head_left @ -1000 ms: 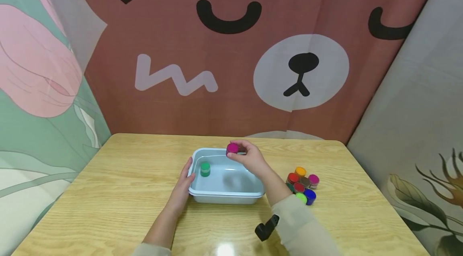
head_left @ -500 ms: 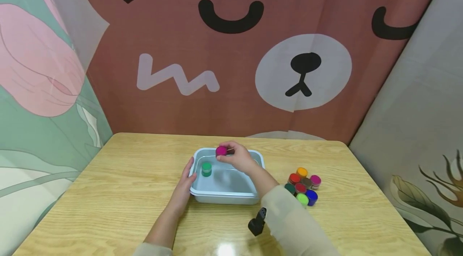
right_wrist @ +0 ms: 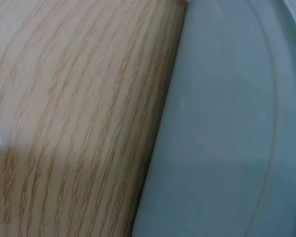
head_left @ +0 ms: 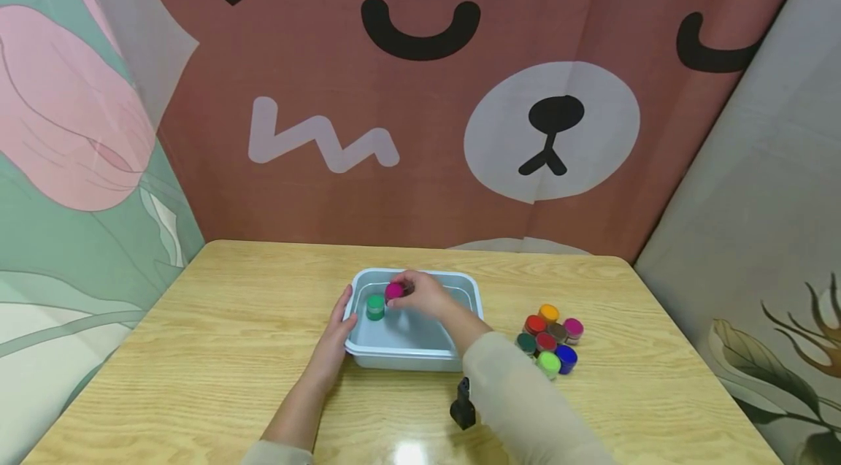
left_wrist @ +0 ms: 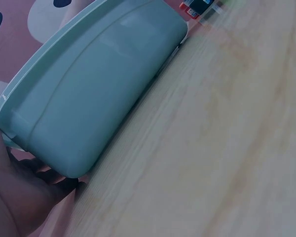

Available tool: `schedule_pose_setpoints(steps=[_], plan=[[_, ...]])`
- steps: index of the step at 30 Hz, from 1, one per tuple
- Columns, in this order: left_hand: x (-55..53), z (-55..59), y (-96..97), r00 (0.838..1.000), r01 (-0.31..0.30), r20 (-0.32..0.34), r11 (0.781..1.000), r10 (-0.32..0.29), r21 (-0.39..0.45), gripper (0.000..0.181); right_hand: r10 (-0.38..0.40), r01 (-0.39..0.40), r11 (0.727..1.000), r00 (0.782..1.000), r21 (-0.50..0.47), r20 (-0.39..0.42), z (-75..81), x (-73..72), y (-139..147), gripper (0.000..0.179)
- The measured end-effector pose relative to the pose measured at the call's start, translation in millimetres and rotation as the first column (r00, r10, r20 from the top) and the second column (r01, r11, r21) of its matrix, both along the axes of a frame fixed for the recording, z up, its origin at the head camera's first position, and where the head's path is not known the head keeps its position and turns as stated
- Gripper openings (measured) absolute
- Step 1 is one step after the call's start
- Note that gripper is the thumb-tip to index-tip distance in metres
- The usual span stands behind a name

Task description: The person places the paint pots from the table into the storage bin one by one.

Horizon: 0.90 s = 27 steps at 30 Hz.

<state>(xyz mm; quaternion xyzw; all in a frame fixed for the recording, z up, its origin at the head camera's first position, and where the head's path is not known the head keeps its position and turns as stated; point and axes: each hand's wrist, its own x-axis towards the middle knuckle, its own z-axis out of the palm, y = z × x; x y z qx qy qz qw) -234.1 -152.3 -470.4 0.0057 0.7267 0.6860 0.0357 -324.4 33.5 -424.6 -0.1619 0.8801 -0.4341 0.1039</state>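
- The right hand's [head_left: 425, 296] fingertips hide one side of the magenta-lidded jar [head_left: 394, 291]; whether its base touches the tray floor cannot be told.
- The right sleeve [head_left: 528, 396] is cut off at the lower edge, with a black device [head_left: 463, 409] just beside it.
- In the left wrist view, a dark and red object [left_wrist: 198, 7] is cut off at the top edge, too partial to identify.
- The brown-lidded jar [head_left: 557, 333] is partly covered by its neighbours.
- The light blue tray [head_left: 410, 361] contains an upright green jar [head_left: 375, 307]; the magenta-lidded jar, pinched between the right thumb and fingers, is inside the rim, just beside it.
- The left hand [head_left: 332, 341] grips the tray's left end, thumb over the rim.
- Right of the tray, a cluster of jars [head_left: 546, 342] stands on the table [head_left: 217, 348].
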Motion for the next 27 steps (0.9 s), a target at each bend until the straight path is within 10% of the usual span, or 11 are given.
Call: schedule_pose_setpoints(steps=[27], plan=[[0.0, 0.8, 0.2, 1.000, 0.002, 0.021, 1.000, -0.002, 0.010, 0.057, -0.007, 0.024, 0.980, 0.996, 0.198, -0.085, -9.4, 6.7, -6.9, 0.043]])
